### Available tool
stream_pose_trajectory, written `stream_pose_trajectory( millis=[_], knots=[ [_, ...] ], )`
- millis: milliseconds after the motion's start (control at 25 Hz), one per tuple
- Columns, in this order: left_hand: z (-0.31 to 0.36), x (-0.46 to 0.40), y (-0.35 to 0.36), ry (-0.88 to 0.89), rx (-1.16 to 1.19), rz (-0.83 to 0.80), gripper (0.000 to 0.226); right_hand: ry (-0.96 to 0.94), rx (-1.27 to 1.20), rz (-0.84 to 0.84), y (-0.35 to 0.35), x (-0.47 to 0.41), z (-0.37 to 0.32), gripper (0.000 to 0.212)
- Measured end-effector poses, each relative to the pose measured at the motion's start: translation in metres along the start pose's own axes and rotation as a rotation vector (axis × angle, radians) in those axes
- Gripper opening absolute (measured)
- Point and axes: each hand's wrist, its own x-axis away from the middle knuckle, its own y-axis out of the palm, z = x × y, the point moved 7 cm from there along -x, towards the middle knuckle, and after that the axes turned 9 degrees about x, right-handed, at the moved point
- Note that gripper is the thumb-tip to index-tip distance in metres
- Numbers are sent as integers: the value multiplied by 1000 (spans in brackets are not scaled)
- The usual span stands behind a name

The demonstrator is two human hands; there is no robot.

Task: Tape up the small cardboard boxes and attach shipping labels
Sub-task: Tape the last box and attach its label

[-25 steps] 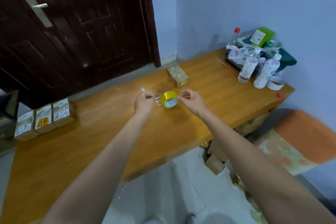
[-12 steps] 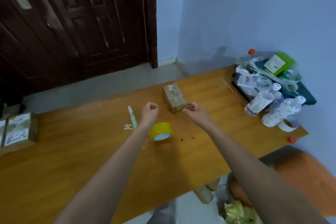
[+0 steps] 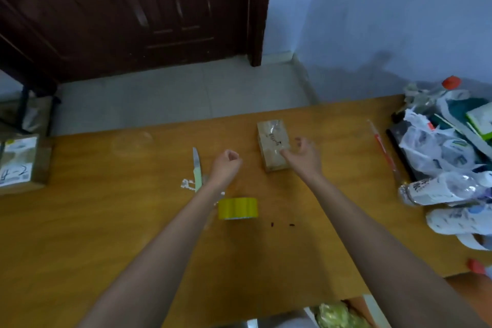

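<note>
The small cardboard box (image 3: 274,145) lies on the table (image 3: 106,221) and is touched by the spread fingers of the right hand (image 3: 303,157) — probably to be steadied — while the left hand (image 3: 226,165) is curled, whether around something cannot be told, just beyond the yellow tape roll (image 3: 237,208).

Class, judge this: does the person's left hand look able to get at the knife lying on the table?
Probably yes. The left hand is curled and seems to hold nothing, and the knife lies just to its left on bare table with nothing between them.
</note>
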Motion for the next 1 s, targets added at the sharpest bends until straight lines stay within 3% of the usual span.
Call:
stream_pose_trajectory(
  millis=[120,240,560,640,760,1000],
  knots=[
    [-16,-6,18,-98,-294,-251,15,30,85,-61,15,-22,-7,85],
    [-27,-8,28,-162,-387,-426,21,-12,192,-150,37,-29,-16,97],
    [-44,3,28,-221,-454,-640,38,-54,207,-105,40,-23,-11,90],
    [-48,4,30,-209,-490,-636,46,-48,198,-107,41,-18,-9,95],
    [-47,2,29,-193,-389,-563,38,-13,204,-129,44,-18,-9,110],
    [-32,0,15,-124,-128,-286,25,-34,213,-44,31,-3,-20,105]
  ],
)
